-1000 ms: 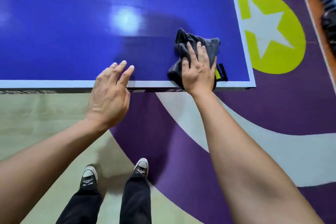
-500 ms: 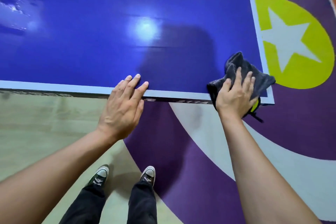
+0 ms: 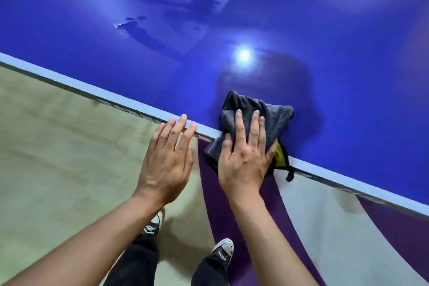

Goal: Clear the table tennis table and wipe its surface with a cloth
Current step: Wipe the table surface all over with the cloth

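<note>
Materials and surface finish

The blue table top (image 3: pixel 336 30) is smooth and high-gloss, and it reflects overhead light sharply. The dark grey cloth (image 3: pixel 275 118) is soft, napped fabric with a dull surface. The floor (image 3: pixel 58 146) looks matt.

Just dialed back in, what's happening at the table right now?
A person is on the wiping step. The right hand presses flat on a dark grey cloth at the near edge of the blue table, with part of the cloth hanging over the white border. The left hand is open, fingertips at the edge beside it. Wet streaks show farther across the surface.
</note>
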`<move>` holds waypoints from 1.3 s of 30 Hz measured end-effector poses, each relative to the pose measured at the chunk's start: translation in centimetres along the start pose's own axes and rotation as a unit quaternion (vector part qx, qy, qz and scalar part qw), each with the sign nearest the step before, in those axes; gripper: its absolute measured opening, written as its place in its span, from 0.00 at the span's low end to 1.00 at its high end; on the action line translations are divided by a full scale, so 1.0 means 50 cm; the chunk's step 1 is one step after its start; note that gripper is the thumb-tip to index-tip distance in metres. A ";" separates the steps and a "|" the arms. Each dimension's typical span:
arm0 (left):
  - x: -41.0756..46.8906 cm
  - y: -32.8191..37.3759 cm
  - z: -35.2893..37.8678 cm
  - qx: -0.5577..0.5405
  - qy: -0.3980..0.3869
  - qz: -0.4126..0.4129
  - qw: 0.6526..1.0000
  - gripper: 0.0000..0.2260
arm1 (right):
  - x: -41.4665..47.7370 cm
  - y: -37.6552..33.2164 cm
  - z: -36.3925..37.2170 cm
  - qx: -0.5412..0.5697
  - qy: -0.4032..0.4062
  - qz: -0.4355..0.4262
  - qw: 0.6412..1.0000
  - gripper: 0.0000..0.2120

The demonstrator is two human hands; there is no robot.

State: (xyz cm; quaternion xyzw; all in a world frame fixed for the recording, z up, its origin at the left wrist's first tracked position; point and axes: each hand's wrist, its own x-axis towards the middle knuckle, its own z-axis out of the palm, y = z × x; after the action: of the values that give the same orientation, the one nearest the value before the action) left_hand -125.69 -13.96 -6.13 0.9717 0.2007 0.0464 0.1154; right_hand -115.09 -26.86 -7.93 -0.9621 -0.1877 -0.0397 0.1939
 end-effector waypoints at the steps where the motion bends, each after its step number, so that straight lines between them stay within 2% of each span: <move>1: -0.001 -0.037 -0.011 0.001 -0.005 -0.009 1.000 0.24 | -0.001 -0.054 0.021 0.003 -0.005 -0.021 1.000 0.28; 7: 0.000 -0.240 -0.077 -0.004 -0.006 -0.090 0.996 0.24 | -0.008 -0.277 0.119 0.007 0.025 -0.059 0.998 0.26; 12: -0.002 -0.328 -0.089 -0.017 -0.014 -0.018 1.000 0.24 | -0.005 -0.365 0.162 -0.014 0.033 -0.062 0.997 0.26; 17: 0.046 -0.356 -0.129 -0.043 0.004 0.008 0.999 0.18 | 0.001 -0.385 0.145 -0.030 -0.013 -0.029 0.999 0.27; 20: 0.064 -0.354 -0.149 -0.061 -0.014 0.016 0.998 0.16 | 0.016 -0.404 0.137 -0.028 -0.052 0.009 0.998 0.29; 23: 0.078 -0.370 -0.165 -0.075 -0.029 0.029 0.996 0.14 | 0.046 -0.412 0.140 -0.046 -0.049 0.024 0.997 0.31; 31: 0.152 -0.401 -0.198 -0.064 -0.095 0.023 0.993 0.20 | 0.098 -0.411 0.158 -0.071 -0.027 0.039 0.996 0.31; 36: 0.279 -0.403 -0.202 -0.040 -0.096 0.036 0.994 0.21 | 0.110 -0.399 0.173 -0.080 -0.041 0.039 0.995 0.34; 39: 0.382 -0.397 -0.203 -0.027 -0.090 0.050 0.994 0.21 | 0.181 -0.401 0.180 -0.068 -0.052 0.063 0.994 0.33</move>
State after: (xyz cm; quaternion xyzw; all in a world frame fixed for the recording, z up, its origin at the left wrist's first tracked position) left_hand -117.13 13.51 -0.29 0.9772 0.1394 -0.0305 0.1571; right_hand -114.23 -3.14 -7.68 -0.9837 -0.1334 0.0102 0.1202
